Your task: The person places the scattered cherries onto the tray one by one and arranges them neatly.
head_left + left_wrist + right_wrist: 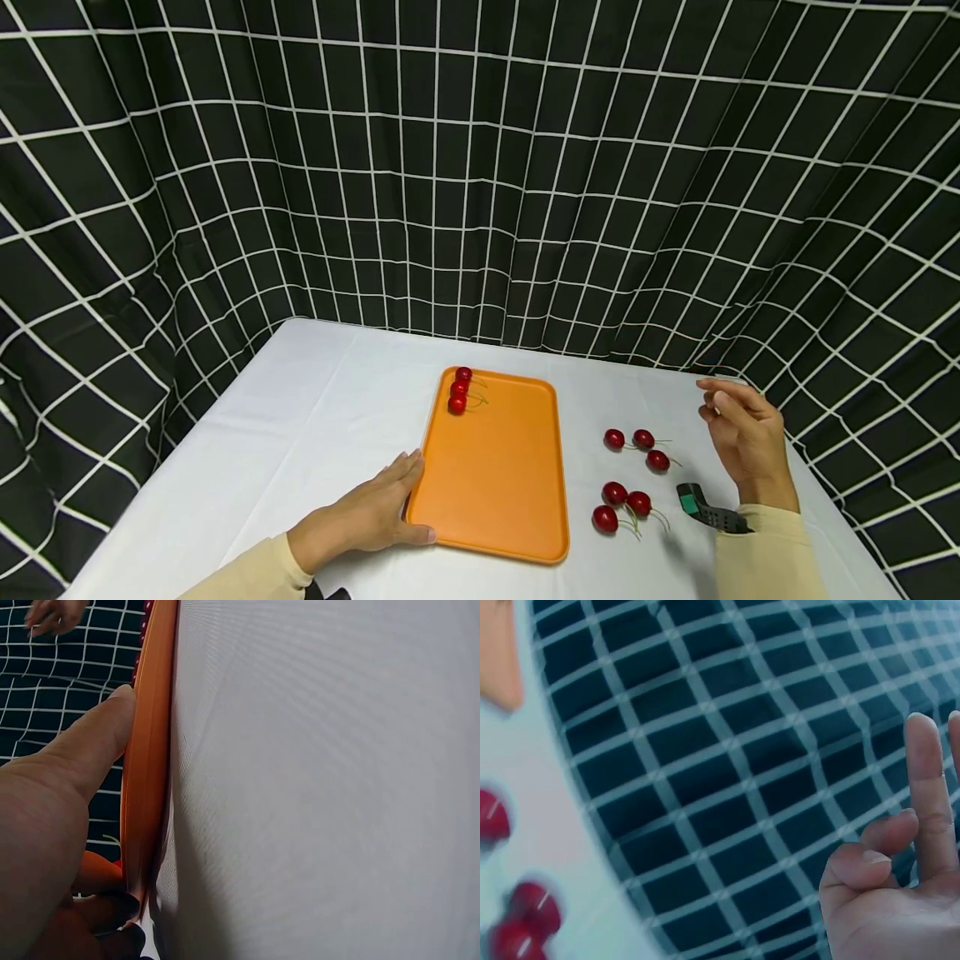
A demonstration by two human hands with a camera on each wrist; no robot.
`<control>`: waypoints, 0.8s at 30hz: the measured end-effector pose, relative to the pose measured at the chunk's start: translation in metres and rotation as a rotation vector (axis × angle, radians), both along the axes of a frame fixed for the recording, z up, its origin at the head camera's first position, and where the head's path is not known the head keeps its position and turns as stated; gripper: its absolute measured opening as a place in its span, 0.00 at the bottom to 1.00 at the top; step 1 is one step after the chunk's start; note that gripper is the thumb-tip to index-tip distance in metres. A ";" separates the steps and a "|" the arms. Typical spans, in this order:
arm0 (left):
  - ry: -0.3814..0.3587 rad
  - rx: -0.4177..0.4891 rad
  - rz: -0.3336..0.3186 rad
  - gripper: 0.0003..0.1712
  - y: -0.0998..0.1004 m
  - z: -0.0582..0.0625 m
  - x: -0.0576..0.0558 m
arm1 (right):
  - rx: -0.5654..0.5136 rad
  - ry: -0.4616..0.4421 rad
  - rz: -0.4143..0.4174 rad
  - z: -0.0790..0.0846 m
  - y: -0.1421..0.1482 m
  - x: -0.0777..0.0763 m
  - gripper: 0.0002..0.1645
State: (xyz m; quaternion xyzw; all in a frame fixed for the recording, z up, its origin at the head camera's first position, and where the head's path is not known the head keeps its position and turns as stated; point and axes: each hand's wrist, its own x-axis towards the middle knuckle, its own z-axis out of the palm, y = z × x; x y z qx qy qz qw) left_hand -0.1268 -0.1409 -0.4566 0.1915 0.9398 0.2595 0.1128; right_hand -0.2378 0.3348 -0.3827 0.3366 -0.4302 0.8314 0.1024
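Observation:
An orange tray [491,479] lies on the white table. My left hand [375,507] rests against its near left corner, fingers along the left side and thumb [94,739] at the near edge. Three red cherries [459,389] with stems line the tray's far left part. To the right of the tray, three cherries [643,439] lie farther back and three others [615,493] sit closer to me. My right hand [742,429] hovers over the table's right side, apart from the cherries. Its fingers [930,802] are loosely bent or extended, with nothing held.
A white cloth [337,400] covers the table. Black curtains with a white grid [480,167] hang behind and along both sides. A dark strap with a green patch [688,502] sits at my right wrist.

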 end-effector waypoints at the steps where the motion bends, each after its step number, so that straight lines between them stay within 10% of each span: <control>1: -0.001 0.002 0.001 0.64 0.000 0.000 0.000 | -0.002 -0.038 -0.033 -0.007 0.005 0.001 0.14; 8: -0.015 0.010 -0.017 0.64 0.000 0.000 0.001 | 0.168 -0.357 -0.313 -0.056 0.030 0.008 0.11; 13: -0.007 -0.009 -0.024 0.64 0.001 0.000 0.001 | 0.516 -0.544 -0.535 -0.078 0.039 0.013 0.13; 18: 0.001 -0.013 -0.021 0.64 0.000 0.001 0.000 | 0.898 -0.569 -0.704 -0.089 0.037 0.010 0.22; 24: -0.004 -0.001 -0.015 0.64 0.000 0.002 0.000 | 1.078 -0.481 -0.788 -0.096 0.034 0.000 0.17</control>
